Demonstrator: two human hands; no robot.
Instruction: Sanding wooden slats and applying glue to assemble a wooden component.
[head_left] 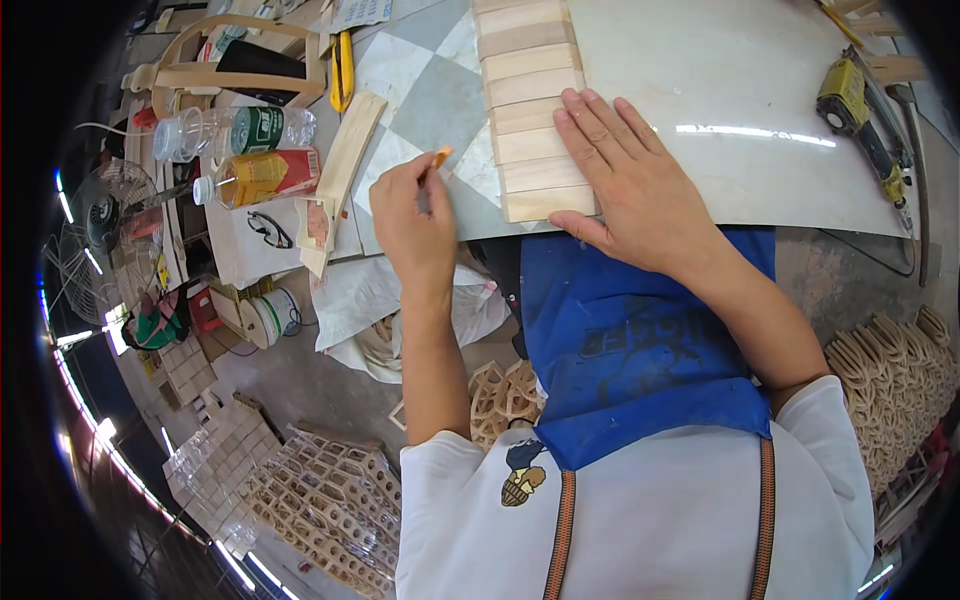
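Fingers slightly apart, the right hand [642,192] on the pale rectangular wooden slats [530,115] should press evenly; the left hand [412,215] pinches a small orange piece [442,156].

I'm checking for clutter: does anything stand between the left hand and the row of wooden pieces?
Nothing visible does. Between the left hand, which holds a small orange thing, and the row of wooden pieces, only checkered tabletop shows. The right hand touches the row's right edge.
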